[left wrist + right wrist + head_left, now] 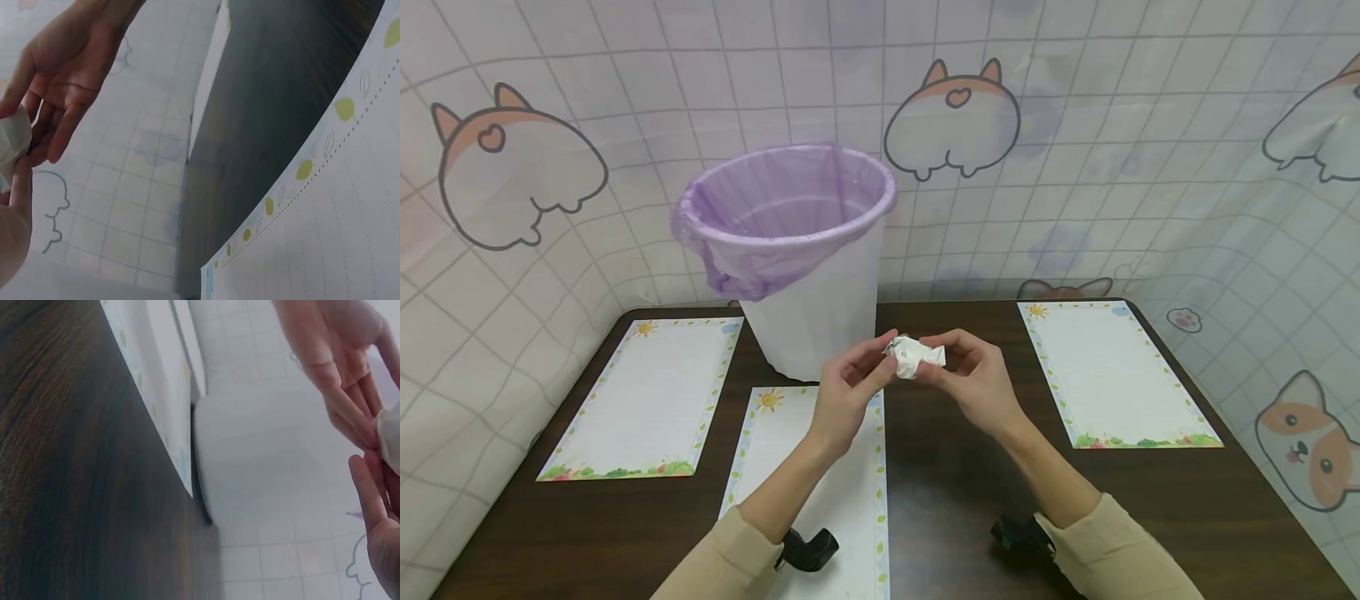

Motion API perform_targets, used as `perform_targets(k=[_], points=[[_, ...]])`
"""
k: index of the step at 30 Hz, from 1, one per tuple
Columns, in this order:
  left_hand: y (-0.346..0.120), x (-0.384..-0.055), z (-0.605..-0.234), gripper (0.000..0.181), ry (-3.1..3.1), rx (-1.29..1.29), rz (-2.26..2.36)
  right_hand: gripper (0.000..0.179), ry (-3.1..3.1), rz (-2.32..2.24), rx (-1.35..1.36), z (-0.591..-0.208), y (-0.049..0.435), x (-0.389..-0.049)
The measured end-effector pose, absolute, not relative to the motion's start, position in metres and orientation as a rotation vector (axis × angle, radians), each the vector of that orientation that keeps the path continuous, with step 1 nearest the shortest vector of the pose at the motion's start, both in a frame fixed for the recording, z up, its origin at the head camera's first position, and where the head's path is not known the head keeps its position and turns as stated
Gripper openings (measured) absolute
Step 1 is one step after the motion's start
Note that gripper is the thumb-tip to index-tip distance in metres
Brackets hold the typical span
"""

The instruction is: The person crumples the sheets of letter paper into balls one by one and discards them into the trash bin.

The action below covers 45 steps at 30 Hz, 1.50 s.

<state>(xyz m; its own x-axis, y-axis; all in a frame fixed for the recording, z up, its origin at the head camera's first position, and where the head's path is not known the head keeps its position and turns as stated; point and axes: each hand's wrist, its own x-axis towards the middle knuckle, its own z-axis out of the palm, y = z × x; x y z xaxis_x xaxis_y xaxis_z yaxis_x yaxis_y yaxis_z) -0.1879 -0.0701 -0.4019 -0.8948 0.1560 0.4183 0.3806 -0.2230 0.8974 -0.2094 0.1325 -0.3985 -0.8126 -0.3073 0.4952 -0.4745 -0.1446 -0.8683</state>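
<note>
A crumpled piece of white paper (913,357) is held up between both hands above the table, just to the right of the bin's base. My left hand (852,392) pinches its left end with thumb and fingers. On the other side my right hand (973,377) grips the right end the same way. In the left wrist view part of the crumpled paper (14,139) shows at the left edge. The right wrist view catches it at the right edge, with the crumpled paper (390,437) partly cut off by the frame.
Behind the left hand stands a white bin (820,308) lined with a purple bag (790,196). Decorated sheets lie on the dark table (955,483): a left sheet (640,396), a middle sheet (820,500) under the left forearm and a right sheet (1116,375).
</note>
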Motion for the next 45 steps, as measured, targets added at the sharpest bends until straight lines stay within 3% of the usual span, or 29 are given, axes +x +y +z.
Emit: perform_targets(k=[7, 30, 45], points=[[-0.067, -0.187, -0.403, 0.054, -1.850, -0.659, -2.262, 0.037, -1.954, 2.091, 0.858, -0.400, 0.129, -0.208], [-0.056, -0.196, -0.401, 0.031, -1.649, -0.665, -2.147, 0.028, -1.787, 2.145, 0.710, -0.401, 0.112, -0.207], [-0.066, -0.203, -0.402, 0.041, -1.880, -0.709, -1.940, 0.029, -1.858, 2.142, 0.675, -0.402, 0.120, -0.217]])
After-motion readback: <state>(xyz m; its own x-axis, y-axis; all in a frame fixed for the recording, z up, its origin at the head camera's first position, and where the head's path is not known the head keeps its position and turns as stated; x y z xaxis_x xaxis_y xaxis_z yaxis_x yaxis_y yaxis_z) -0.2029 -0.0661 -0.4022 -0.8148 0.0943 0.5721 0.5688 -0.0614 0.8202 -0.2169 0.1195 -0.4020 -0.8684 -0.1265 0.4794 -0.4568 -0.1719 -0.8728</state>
